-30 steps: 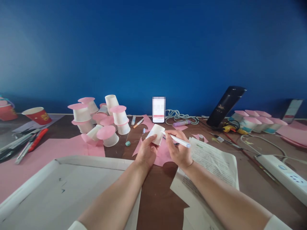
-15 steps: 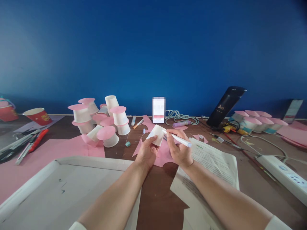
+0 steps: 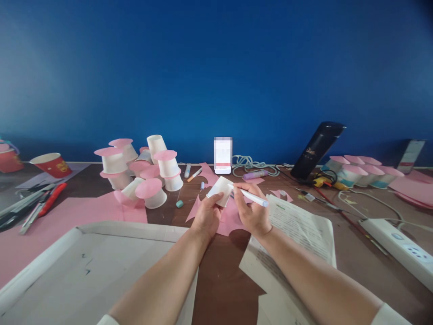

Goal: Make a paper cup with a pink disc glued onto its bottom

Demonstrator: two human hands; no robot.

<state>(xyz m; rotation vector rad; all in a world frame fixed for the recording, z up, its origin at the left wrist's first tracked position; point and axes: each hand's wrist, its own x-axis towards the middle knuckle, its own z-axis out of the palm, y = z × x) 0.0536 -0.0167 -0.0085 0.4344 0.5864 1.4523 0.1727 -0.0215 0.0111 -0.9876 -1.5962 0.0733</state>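
Observation:
In the middle of the desk my left hand [image 3: 207,216] grips a small white paper cup [image 3: 223,186], thumb across its near side. A bluish tint shows at the cup's left edge. My right hand [image 3: 253,212] pinches a white marker pen [image 3: 253,197], its tip at the cup's right side. Whether the tip touches the cup I cannot tell. Beneath both hands lie cut scraps of pink paper [image 3: 233,221]. A small teal eraser-like piece [image 3: 179,204] rests left of my left hand.
White paper cups with pink discs [image 3: 169,167] are stacked at left, and several more [image 3: 352,174] stand at right. A white box lid [image 3: 135,271], printed sheets [image 3: 304,225], a power strip [image 3: 402,248], a phone [image 3: 223,155] and a leaning black case [image 3: 318,151] surround my arms.
The view has shifted very slightly. Both hands keep their hold on the cup and the marker pen, with the pen's tip still near the cup's right side.

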